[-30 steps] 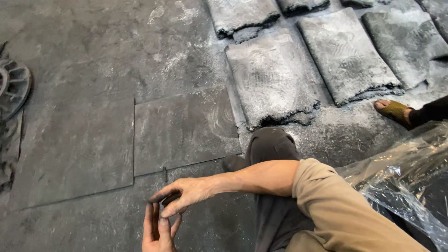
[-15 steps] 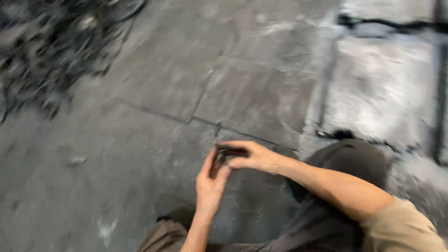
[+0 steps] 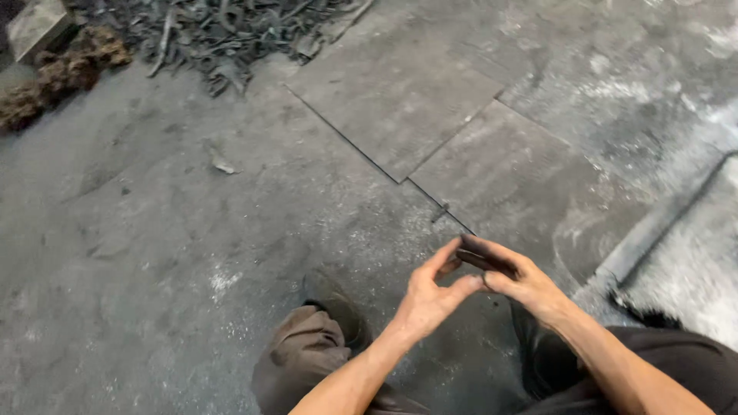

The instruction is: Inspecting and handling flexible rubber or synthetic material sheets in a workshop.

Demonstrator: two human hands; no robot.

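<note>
Head view, looking down at a grey, dusty concrete floor point(image 3: 192, 253). Both hands meet low in the frame, right of centre, above the floor and in front of the person's knees. Right hand point(image 3: 516, 278): fingers curled and closed around a small, flat, dark piece point(image 3: 486, 261), pinched between thumb and fingers; only its dark upper edge shows, so its exact shape and material cannot be told. Left hand point(image 3: 430, 296): partly open, fingers loosely extended upward, fingertips touching the near end of the dark piece and the thumb meeting the right thumb; whether it actually grips the piece cannot be told. The piece is thus held clear of the floor, between the two hands. Forearms bare, entering from the bottom edge. Below the hands: a knee in brownish trousers point(image 3: 304, 361) on the left, dark trousers point(image 3: 676, 361) on the right, and a dark shoe point(image 3: 338, 303) on the floor just beside the left knee. Floor joints run diagonally past the hands. Far top: a heap of dark scrap bits point(image 3: 238, 31), well apart from the hands. Top left corner: brown fibrous clumps point(image 3: 58, 77) next to a pale block point(image 3: 37, 23). Right edge: a dusty grey slab point(image 3: 692, 269) with a ragged dark rim.
</note>
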